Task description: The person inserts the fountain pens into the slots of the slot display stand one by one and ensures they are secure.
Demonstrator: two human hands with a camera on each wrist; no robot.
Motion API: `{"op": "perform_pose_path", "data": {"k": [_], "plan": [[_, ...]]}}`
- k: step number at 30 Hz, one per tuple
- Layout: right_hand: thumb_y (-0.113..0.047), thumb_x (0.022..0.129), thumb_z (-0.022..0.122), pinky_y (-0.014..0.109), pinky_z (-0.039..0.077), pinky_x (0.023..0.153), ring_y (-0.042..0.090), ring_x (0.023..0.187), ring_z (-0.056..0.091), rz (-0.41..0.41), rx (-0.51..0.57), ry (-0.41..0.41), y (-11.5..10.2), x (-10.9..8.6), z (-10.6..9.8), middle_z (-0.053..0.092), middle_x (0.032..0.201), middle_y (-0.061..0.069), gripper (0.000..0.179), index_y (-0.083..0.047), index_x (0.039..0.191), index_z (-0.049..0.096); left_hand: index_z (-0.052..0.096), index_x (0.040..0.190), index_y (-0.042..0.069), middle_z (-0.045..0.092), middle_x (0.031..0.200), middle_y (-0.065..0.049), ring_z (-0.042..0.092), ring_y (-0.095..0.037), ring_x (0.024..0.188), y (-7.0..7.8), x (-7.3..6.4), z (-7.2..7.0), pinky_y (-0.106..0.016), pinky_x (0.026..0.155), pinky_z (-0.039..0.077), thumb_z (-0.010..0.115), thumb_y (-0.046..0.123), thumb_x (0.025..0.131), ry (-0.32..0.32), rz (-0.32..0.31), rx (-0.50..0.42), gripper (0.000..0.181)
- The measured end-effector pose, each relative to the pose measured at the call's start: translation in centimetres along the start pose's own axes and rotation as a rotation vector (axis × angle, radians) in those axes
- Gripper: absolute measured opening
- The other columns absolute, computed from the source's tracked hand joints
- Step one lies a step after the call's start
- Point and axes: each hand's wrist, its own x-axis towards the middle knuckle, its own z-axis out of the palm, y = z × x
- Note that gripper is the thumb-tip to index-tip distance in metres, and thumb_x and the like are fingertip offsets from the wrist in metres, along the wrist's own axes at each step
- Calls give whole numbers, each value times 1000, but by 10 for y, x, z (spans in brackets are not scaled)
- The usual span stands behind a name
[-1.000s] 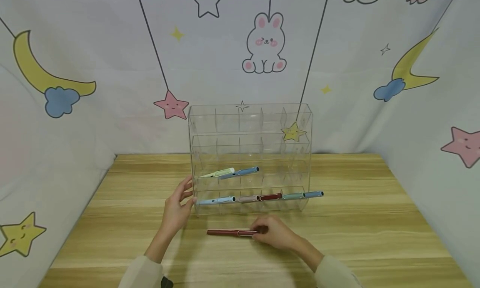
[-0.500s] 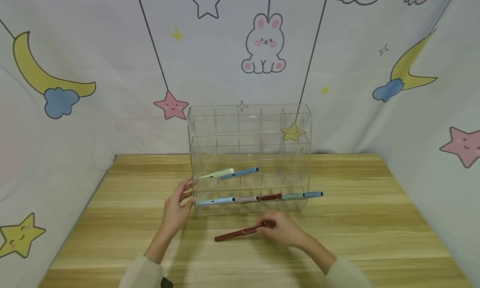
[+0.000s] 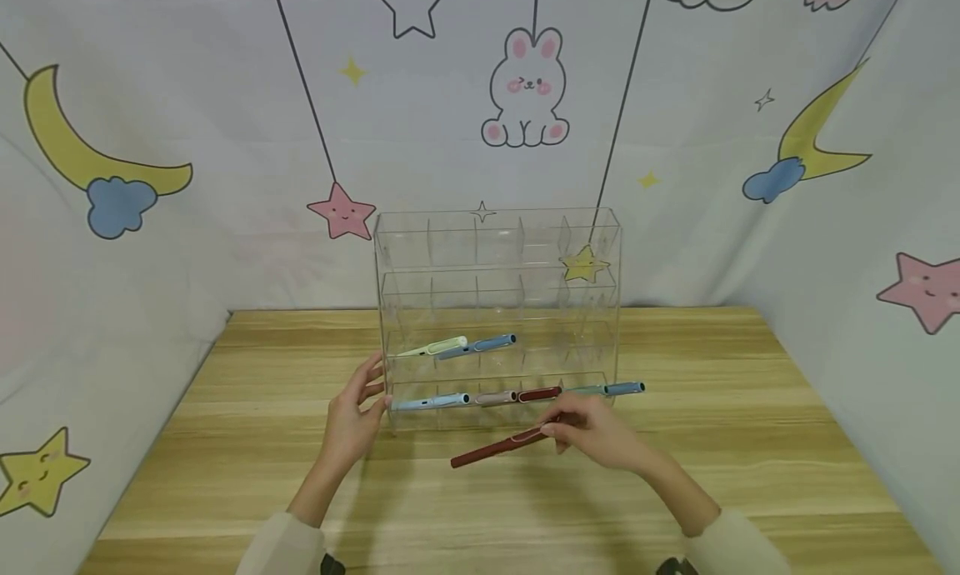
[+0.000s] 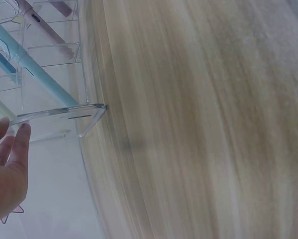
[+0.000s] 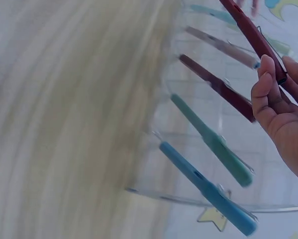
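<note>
A clear acrylic pen rack [image 3: 498, 302] with rows of compartments stands on the wooden table. My left hand [image 3: 355, 417] holds its left side wall, thumb and fingers [image 4: 20, 149] at the edge. In my right hand [image 3: 592, 431] a dark red pen [image 3: 501, 447] is pinched by its cap end, raised in front of the rack with its barrel sloping down to the left. The bottom row holds a light blue pen [image 3: 431, 402], a pinkish one [image 3: 495, 398], another dark red one [image 5: 216, 87], a green one [image 5: 211, 139] and a blue one [image 5: 208, 188].
Higher in the rack, a pale green pen [image 3: 432, 347] and a blue pen [image 3: 478, 347] lie tilted at the left. The upper rows show no pens. A white printed curtain [image 3: 435, 125] hangs behind and beside the wooden table [image 3: 750, 442].
The right hand has lifted the dark red pen off the table and carried it up and right towards the rack, tilting it. The left hand stays on the rack.
</note>
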Motion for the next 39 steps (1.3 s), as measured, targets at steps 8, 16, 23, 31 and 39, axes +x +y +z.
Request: {"op": "perform_pose_path", "data": {"k": [8,16,23,31,39], "plan": [[-9,91,56,26,51,54,13,63,60,57,-79,130,-19,-4,-38,61,72,6,14,0,98,63,39,136,4,50,123,-26,55,-40,104,-1,0,0,-45,80,51,58,-15,81,1,6,4,61],[-8,92,54,33,55,62,18,68,61,110,-104,236,-33,-5,-67,61,78,12,18,5,102,61,39,136,4,51,122,-26,56,-40,103,-1,0,0,-45,79,51,58,-15,81,3,23,7,61],[-10,92,55,28,53,59,25,69,61,169,-224,375,-35,0,-74,61,73,10,18,4,102,62,39,136,4,51,122,-27,55,-40,103,-1,0,0,-45,79,51,58,-15,81,0,20,4,60],[-10,90,58,25,50,55,15,63,60,198,-287,446,-30,16,-70,63,70,6,17,3,99,65,39,135,4,51,122,-27,56,-40,103,-1,1,0,-45,79,51,58,-15,81,3,17,7,61],[-9,88,60,24,52,57,25,64,62,173,-233,427,-21,36,-53,65,76,8,19,7,100,63,40,135,4,51,121,-27,56,-40,102,-2,1,0,-46,79,51,58,-16,81,7,23,4,61]]}}
